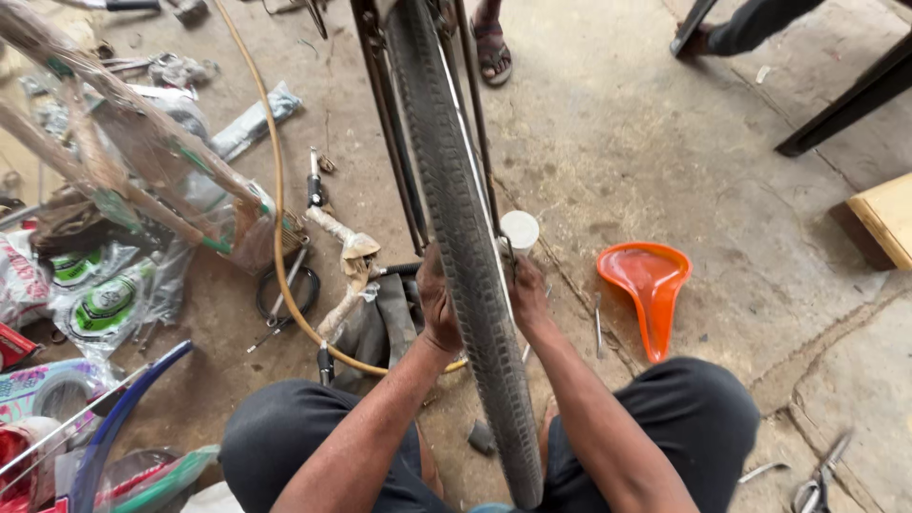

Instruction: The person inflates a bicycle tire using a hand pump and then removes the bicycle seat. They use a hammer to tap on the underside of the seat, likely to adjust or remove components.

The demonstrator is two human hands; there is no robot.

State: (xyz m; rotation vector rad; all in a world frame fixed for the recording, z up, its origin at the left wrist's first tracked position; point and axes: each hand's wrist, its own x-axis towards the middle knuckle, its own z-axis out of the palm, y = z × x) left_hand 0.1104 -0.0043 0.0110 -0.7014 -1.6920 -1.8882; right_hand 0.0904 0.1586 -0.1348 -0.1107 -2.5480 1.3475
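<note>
The left hand is pressed against the left side of the bicycle wheel, with the fingers curled in toward the tyre and the rim; how tightly it is closed cannot be told, because the fingertips are hidden behind the tyre. The right hand is placed on the right side of the same wheel, with the fingers bent around something near the rim. A small white round cap is seen just above this hand, close to the wheel. Whether the cap is touched by the fingers cannot be told.

The wheel is held upright between the knees of the person, and it runs from the bottom of the view up to the top edge. Its tyre is dark grey with a fine tread pattern, and it looks dusty. Thin dark frame bars are seen on both sides of it in the upper part.

One wheel and one white cap are counted. One orange bicycle saddle is lying on the concrete floor, to the right of the right hand and well apart from it. One yellow hose is curved over the floor on the left side. One sandalled foot of another person is seen at the top.
</note>
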